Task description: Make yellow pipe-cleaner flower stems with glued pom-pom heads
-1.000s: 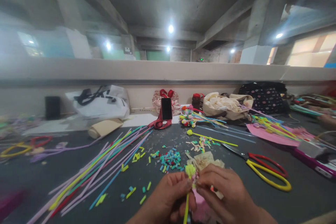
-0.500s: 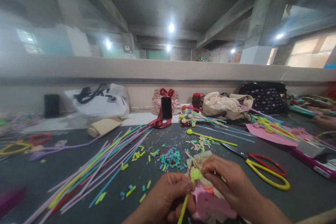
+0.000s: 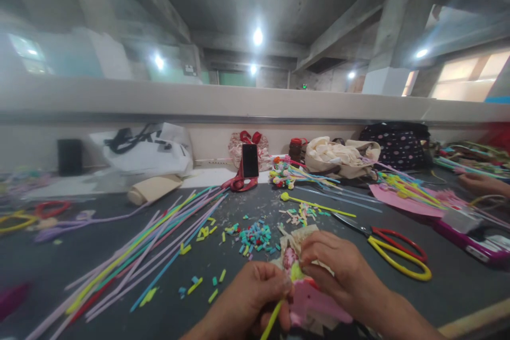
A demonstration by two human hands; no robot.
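My left hand [image 3: 258, 292] pinches a yellow pipe cleaner [image 3: 272, 321] whose stem slants down toward the lower edge. My right hand [image 3: 338, 265] has its fingers bent and closed at the yellow-green top [image 3: 296, 272] of the same piece; its fingertips are partly hidden. Under the hands lie a pink object [image 3: 314, 302] and a crumpled beige cloth or paper [image 3: 306, 234], both half covered. Left of my hands is a heap of short blue and green cut pieces [image 3: 256, 236]. Scissors [image 3: 392, 252] with red and yellow handles lie right of my right hand.
Long pipe cleaners [image 3: 145, 255] spread across the left. A finished-looking yellow stick [image 3: 319, 204] lies ahead. Along the back stand a white bag [image 3: 153, 151], a phone [image 3: 250, 160], a bottle [image 3: 295, 150] and a cream bag [image 3: 342, 158]. Another person's hand [image 3: 484, 184] is at far right.
The view has shifted slightly, so the table things sit a little further left. Both hands stay together at the yellow pipe cleaner, with its stem now slanting more to the left.
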